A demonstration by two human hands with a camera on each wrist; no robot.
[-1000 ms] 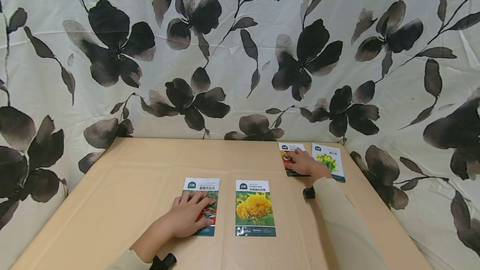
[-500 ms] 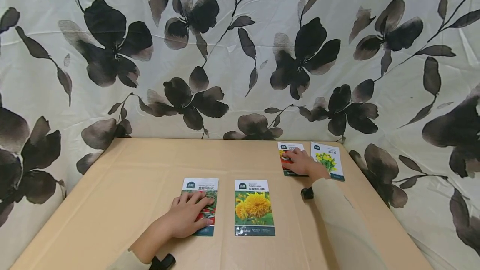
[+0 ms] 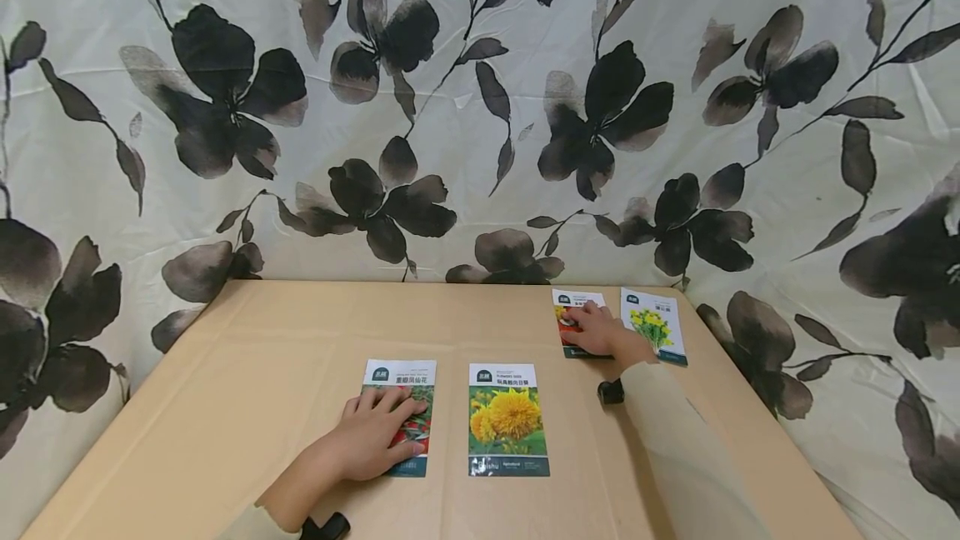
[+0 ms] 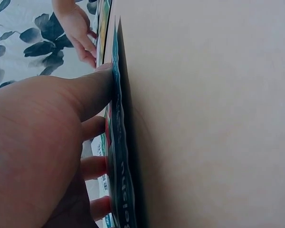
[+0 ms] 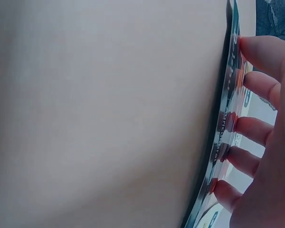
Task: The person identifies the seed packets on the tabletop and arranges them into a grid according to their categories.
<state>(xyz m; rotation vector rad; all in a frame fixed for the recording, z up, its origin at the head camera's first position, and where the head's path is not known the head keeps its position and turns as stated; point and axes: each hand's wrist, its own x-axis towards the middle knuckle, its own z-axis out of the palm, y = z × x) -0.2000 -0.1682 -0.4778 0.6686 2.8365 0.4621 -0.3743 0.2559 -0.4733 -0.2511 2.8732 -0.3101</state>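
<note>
In the head view my left hand (image 3: 371, 436) rests spread on a seed packet (image 3: 400, 371) with red flowers, covering its lower left part. The left wrist view shows the thumb and fingertips touching the top face of that packet (image 4: 119, 142), which lies flat. At the far right of the table, my right hand (image 3: 600, 330) lies on another packet (image 3: 579, 298) with a red picture, partly hidden under it. Its fingertips touch the packet's glossy face (image 5: 225, 114) in the right wrist view. Between the hands lies a packet with yellow sunflowers (image 3: 510, 419), untouched.
A packet with small yellow flowers (image 3: 652, 322) lies just right of my right hand, near the table's far right corner. The tan tabletop (image 3: 300, 332) ends at a white curtain (image 3: 480, 107) printed with dark flowers.
</note>
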